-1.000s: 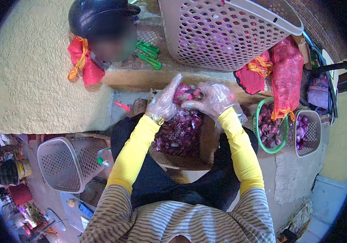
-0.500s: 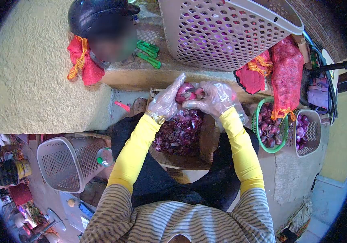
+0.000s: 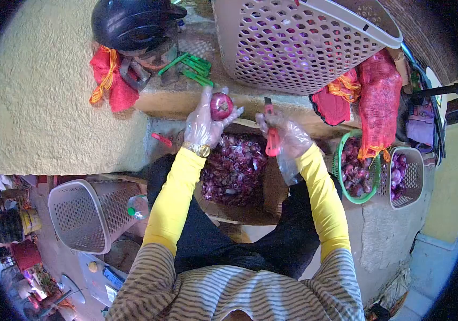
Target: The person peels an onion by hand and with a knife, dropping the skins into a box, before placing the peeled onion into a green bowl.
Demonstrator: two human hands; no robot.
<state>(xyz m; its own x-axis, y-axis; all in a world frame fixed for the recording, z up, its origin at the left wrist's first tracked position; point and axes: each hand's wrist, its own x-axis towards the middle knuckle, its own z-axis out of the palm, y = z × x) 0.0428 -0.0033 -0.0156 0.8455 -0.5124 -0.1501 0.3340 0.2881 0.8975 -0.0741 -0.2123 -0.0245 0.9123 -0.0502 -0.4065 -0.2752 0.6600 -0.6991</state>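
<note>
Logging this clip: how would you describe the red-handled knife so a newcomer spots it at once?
Find the big perforated crate at the top, then look just below it to the gloved right hand. The knife is in that hand, dark tip pointing up towards the crate. The other small red object lies loose by the left forearm.

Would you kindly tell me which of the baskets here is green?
The round one on the right, holding purple onions; the small basket beside it, the large one ahead and the left-hand one are all greyish.
</note>
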